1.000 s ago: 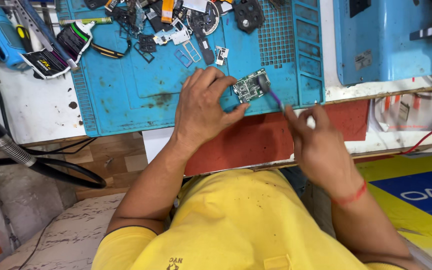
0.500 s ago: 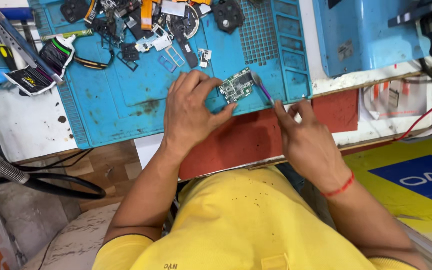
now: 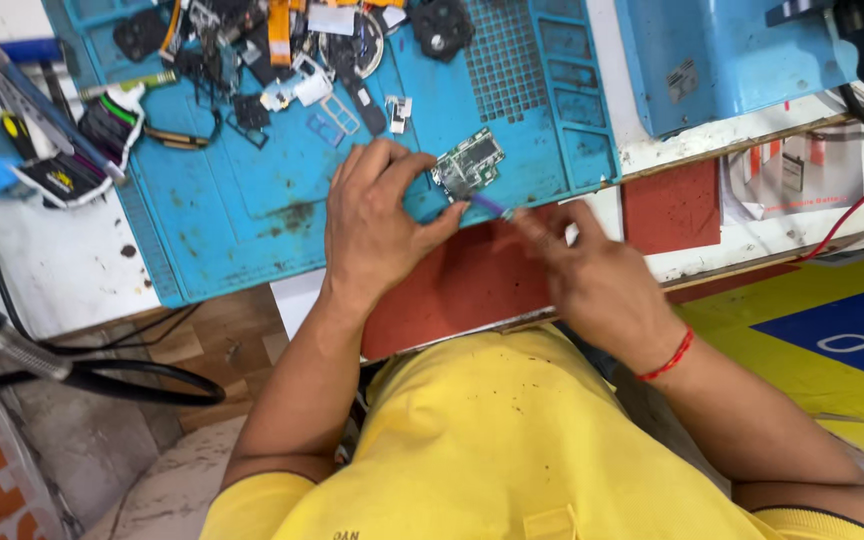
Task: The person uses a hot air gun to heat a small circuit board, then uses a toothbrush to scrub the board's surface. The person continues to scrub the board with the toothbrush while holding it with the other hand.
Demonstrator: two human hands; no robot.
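Note:
A small green circuit board lies on the blue work mat. My left hand pinches its near edge between thumb and fingers. My right hand is blurred and holds a thin purple-handled tool whose tip meets the board's lower edge. A red thread band circles my right wrist.
Several loose phone parts, cables and brackets clutter the mat's far end. A blue machine housing stands at the far right. A multimeter lies at the left. A red pad lies under my hands, a black cable at lower left.
The view has shifted slightly. My right hand has moved a little left toward the board with the tool. My left hand keeps its hold on the board.

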